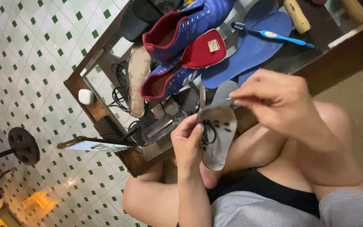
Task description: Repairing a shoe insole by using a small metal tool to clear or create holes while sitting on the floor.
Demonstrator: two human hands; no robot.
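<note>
left hand [186, 138] pinches the sole's [219, 134] edge; right hand [274, 98] squeezes a needle [227, 99] above it, table [78, 86] close.

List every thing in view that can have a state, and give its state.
left hand: gripping the grey sole.
right hand: pinching something thin at the sole's top.
grey sole: held up, black thread on it.
blue shoes: on the table, laces undone.
toothbrush: lying on blue insoles.
</note>
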